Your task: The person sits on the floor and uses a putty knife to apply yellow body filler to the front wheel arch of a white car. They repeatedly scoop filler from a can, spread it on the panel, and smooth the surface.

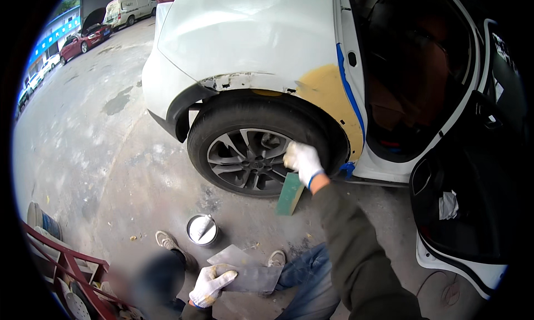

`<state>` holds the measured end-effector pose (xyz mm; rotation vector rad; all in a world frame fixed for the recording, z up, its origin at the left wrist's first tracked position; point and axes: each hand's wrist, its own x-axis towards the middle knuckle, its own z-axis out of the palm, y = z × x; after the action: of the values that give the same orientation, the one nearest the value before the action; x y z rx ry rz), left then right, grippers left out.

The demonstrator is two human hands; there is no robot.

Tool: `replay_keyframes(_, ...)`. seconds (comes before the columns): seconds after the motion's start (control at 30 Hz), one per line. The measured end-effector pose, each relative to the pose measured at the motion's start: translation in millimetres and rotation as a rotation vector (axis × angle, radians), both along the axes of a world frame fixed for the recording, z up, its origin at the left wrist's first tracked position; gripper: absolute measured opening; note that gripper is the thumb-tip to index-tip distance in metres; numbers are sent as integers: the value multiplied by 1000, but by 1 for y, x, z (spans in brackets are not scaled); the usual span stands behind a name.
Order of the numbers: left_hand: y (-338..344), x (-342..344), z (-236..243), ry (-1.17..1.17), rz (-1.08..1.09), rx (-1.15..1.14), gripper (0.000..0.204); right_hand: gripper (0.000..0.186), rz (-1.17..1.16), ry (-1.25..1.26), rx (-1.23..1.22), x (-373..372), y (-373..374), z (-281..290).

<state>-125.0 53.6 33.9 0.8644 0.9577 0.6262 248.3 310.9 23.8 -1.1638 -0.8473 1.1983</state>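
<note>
White car body (250,36) with a rust-flaked wheel arch and a yellow filler patch (328,92) edged by blue masking tape (347,89). Black tyre on a grey alloy wheel (245,156) beneath the arch. Rear door open, dark interior (411,69) showing. Small open round metal tin (202,230) stands on the stained concrete floor (100,153). Red metal rack (67,264) at lower left. Red car (83,40) and white van (130,8) parked far off.

Can (202,230) on floor before wheel (248,156), block (290,194) right of it
</note>
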Motion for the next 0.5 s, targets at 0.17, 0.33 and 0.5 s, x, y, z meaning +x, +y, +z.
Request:
replay_keyframes(0.17, -1, -6, 4, -4, -41, 26, 28, 38, 560, -54, -269, -92, -122, 8)
replay_keyframes(0.33, -9, 4, -15, 48, -78, 144, 27, 42, 925, -149, -127, -143, -203, -4)
replay_keyframes(0.5, -34, -3, 3, 130, -103, 113, 31, 48, 508, -129, -255, -139, -242, -41)
